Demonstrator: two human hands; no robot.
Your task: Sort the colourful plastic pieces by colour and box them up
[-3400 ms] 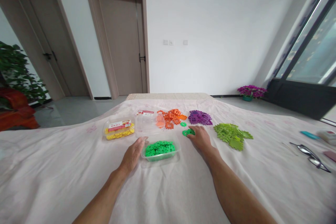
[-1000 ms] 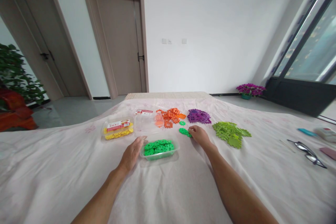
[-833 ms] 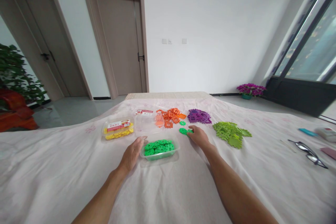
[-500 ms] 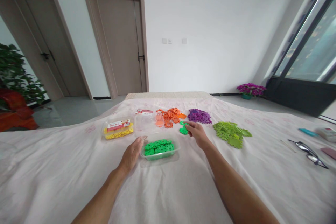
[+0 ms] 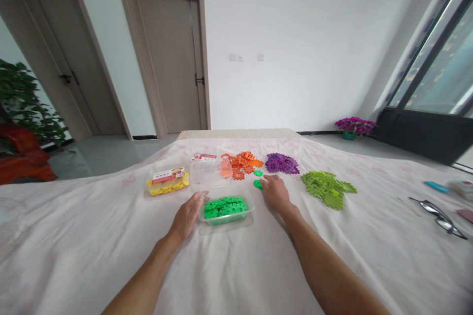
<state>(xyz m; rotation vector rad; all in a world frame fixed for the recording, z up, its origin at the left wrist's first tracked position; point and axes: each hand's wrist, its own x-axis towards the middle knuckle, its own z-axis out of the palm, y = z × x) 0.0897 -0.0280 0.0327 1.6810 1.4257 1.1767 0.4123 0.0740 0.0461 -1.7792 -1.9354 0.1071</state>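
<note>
A clear plastic box [image 5: 227, 220] filled with green snowflake-shaped pieces [image 5: 225, 206] sits in front of me. My left hand [image 5: 189, 214] grips its left end, fingertips at the rim. To the right of the box, my right hand [image 5: 276, 192] is lowered to the cloth with its fingers bent together at the edge of a loose green snowflake piece [image 5: 257, 184], partly covering it. Just beyond lies a second green snowflake piece [image 5: 258, 173], apart from the fingers.
Orange [image 5: 242, 162], purple [image 5: 282, 163] and lime-green pieces [image 5: 328, 189] lie in piles. A lidded box of yellow pieces [image 5: 168, 182] and an empty clear container [image 5: 209, 172] are at left. Glasses [image 5: 438, 215] lie at right on the pale tablecloth [image 5: 236, 275].
My right hand has come down and toward me, from the farther green piece to the nearer one. My left hand keeps its place at the box.
</note>
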